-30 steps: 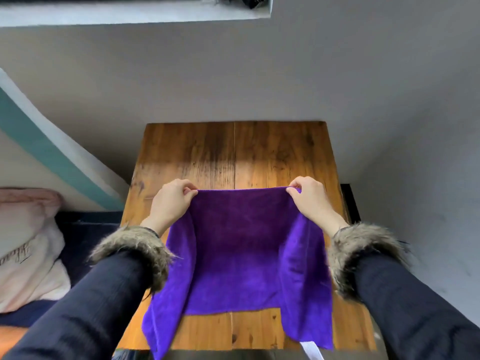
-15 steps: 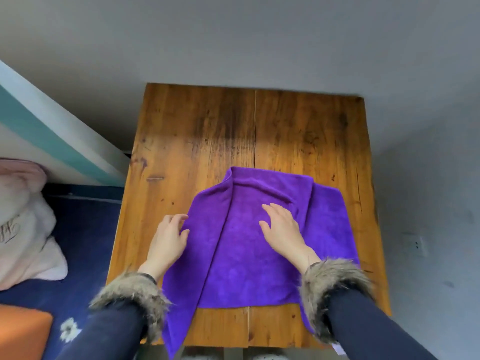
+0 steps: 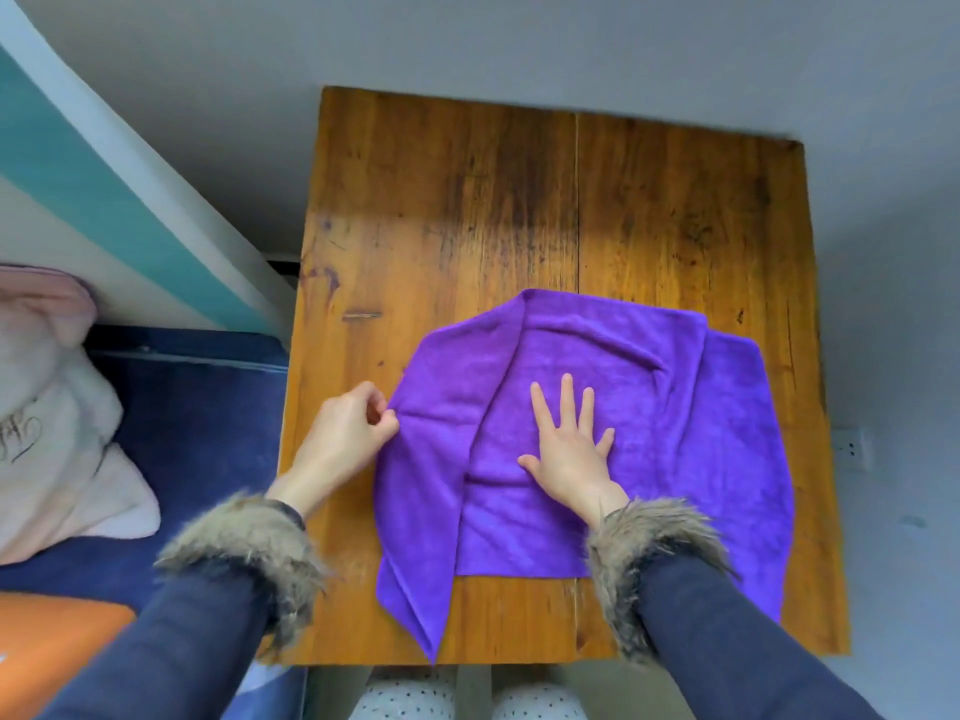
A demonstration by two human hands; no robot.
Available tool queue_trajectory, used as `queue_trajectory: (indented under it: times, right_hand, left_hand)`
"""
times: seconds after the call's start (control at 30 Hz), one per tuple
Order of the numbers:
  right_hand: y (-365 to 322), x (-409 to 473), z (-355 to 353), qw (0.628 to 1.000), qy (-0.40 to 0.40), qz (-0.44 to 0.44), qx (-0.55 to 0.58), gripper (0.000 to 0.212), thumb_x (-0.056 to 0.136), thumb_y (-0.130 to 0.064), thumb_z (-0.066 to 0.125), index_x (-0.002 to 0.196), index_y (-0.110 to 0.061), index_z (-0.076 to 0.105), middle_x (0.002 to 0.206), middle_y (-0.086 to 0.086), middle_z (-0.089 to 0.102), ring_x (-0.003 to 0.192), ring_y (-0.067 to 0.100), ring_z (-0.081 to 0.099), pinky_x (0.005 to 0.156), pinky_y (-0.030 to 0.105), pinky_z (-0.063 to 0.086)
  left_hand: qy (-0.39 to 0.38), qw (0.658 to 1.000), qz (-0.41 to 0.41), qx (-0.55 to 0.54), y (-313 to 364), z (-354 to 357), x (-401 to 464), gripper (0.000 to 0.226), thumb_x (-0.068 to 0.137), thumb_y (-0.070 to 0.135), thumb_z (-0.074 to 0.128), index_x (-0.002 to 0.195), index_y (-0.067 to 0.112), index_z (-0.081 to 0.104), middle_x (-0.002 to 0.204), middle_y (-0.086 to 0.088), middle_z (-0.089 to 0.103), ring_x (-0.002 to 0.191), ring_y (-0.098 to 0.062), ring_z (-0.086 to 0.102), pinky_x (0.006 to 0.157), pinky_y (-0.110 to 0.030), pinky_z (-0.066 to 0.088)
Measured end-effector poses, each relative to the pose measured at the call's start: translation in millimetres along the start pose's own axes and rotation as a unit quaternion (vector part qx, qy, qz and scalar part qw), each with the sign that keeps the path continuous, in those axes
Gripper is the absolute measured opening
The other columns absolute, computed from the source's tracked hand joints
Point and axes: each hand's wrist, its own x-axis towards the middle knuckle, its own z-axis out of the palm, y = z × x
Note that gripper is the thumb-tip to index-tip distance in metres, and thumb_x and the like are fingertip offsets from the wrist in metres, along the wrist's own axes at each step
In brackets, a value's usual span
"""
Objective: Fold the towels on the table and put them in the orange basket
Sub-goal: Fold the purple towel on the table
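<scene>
**One towel part-folded, basket not yet reached**

One purple towel (image 3: 649, 407) lies on the near half of the table (image 3: 467, 200), top layer doubled over, edges uneven, left flap trailing off the near edge. Fold looks begun, not finished; squaring up, further folds and the basket drop remain.

Right hand (image 3: 569, 449): fingers spread, pressing flat on the towel's middle. Left hand (image 3: 345, 439): grip pinching the towel's left edge.

Orange basket (image 3: 52, 652), probably, one corner showing at near left. Count: one towel, one table, two hands. Pale pillow (image 3: 47, 407) far left.
</scene>
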Motion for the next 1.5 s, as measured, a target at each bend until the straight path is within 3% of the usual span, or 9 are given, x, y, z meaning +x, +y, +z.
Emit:
queue_trajectory:
  times: [0.2, 0.33, 0.53, 0.7, 0.93, 1.07, 1.13, 1.27, 1.5]
  right_hand:
    - [-2.7, -3.8, -4.1, 1.000, -0.006, 0.009, 0.001, 0.092, 0.088, -0.042, 0.058, 0.148, -0.031, -0.011, 0.152, 0.005, -0.030, 0.141, 0.034, -0.023, 0.107, 0.065, 0.014]
    - [-11.2, -4.1, -8.6, 0.999, -0.001, 0.036, 0.018, 0.087, 0.089, -0.040, 0.056, 0.149, -0.031, -0.006, 0.154, 0.004, -0.026, 0.142, 0.031, -0.020, 0.109, 0.064, 0.012]
    - [-44.1, 4.4, -18.8, 0.995, 0.099, 0.004, 0.033, 0.066, 0.095, -0.042, 0.043, 0.149, -0.025, 0.010, 0.157, 0.003, -0.014, 0.144, 0.027, -0.016, 0.111, 0.062, 0.009]
    - [-74.7, 29.4, -26.8, 0.993, 0.103, -0.058, -0.012, 0.074, 0.091, -0.047, 0.047, 0.149, -0.031, 0.004, 0.157, 0.002, -0.016, 0.143, 0.027, -0.018, 0.110, 0.063, 0.005]
    - [-79.3, 47.0, -23.9, 0.997, 0.044, -0.056, -0.016, 0.097, 0.081, -0.052, 0.061, 0.147, -0.037, -0.008, 0.154, -0.002, -0.027, 0.142, 0.028, -0.022, 0.108, 0.066, 0.007]
    - [-80.0, 46.9, -24.4, 0.998, 0.036, -0.053, -0.016, 0.099, 0.081, -0.052, 0.062, 0.147, -0.036, -0.011, 0.153, -0.001, -0.030, 0.141, 0.029, -0.024, 0.107, 0.066, 0.005]
    - [-80.2, 47.4, -24.8, 0.998, 0.033, -0.051, -0.017, 0.100, 0.081, -0.052, 0.062, 0.146, -0.037, -0.012, 0.152, -0.001, -0.030, 0.141, 0.029, -0.025, 0.107, 0.066, 0.005]
    - [-81.1, 48.6, -26.3, 0.998, 0.028, -0.049, -0.014, 0.100, 0.080, -0.051, 0.062, 0.146, -0.037, -0.012, 0.152, -0.002, -0.031, 0.141, 0.029, -0.025, 0.107, 0.066, 0.005]
    - [-85.2, 51.8, -34.2, 0.999, 0.009, -0.040, -0.005, 0.102, 0.079, -0.051, 0.063, 0.147, -0.034, -0.012, 0.152, -0.001, -0.032, 0.140, 0.030, -0.027, 0.106, 0.068, 0.005]
  left_hand:
    - [0.121, 0.992, 0.001, 0.043, -6.9, -57.0, 33.8, 0.008, 0.084, 0.018, 0.057, 0.081, 0.011, 0.053, 0.084, -0.011, 0.062, 0.082, -0.034, 0.057, 0.071, -0.039, 0.045]
    - [0.067, 0.987, 0.087, 0.121, -16.2, -44.8, 37.7, 0.015, 0.086, 0.022, 0.061, 0.087, 0.006, 0.064, 0.098, -0.017, 0.059, 0.094, -0.037, 0.057, 0.081, -0.045, 0.047]
    - [0.066, 0.988, 0.139, 0.026, -20.4, -30.9, 44.9, 0.012, 0.090, 0.009, 0.054, 0.100, 0.002, 0.057, 0.104, -0.016, 0.055, 0.096, -0.033, 0.055, 0.087, -0.038, 0.041]
    - [0.099, 0.982, 0.122, 0.104, -8.9, -44.0, 83.9, 0.053, 0.087, 0.019, 0.063, 0.135, 0.008, 0.043, 0.121, -0.023, 0.042, 0.108, -0.039, 0.040, 0.095, -0.047, 0.035]
    - [0.006, 0.979, 0.172, 0.107, -2.6, -53.2, 112.3, 0.017, 0.085, 0.025, 0.063, 0.095, 0.012, 0.064, 0.118, -0.006, 0.053, 0.117, -0.030, 0.036, 0.097, -0.039, 0.027]
    - [0.087, 0.987, 0.123, 0.049, 1.0, -69.2, 116.7, 0.008, 0.090, 0.028, 0.055, 0.091, 0.021, 0.057, 0.092, 0.002, 0.060, 0.101, -0.025, 0.051, 0.088, -0.033, 0.024]
    - [0.145, 0.980, 0.115, 0.073, 0.8, -74.3, 122.5, 0.015, 0.089, 0.032, 0.058, 0.099, 0.020, 0.058, 0.092, 0.002, 0.054, 0.103, -0.026, 0.048, 0.087, -0.036, 0.024]
    - [0.142, 0.973, 0.128, 0.127, 1.2, -68.5, 115.0, 0.057, 0.085, 0.028, 0.061, 0.136, 0.014, 0.040, 0.132, -0.013, 0.040, 0.126, -0.031, 0.032, 0.099, -0.045, 0.023]
    - [0.137, 0.971, 0.098, 0.168, -37.5, 6.3, 3.9, 0.061, 0.081, 0.021, 0.066, 0.136, 0.011, 0.040, 0.144, -0.022, 0.032, 0.134, -0.043, 0.029, 0.095, -0.056, 0.035]
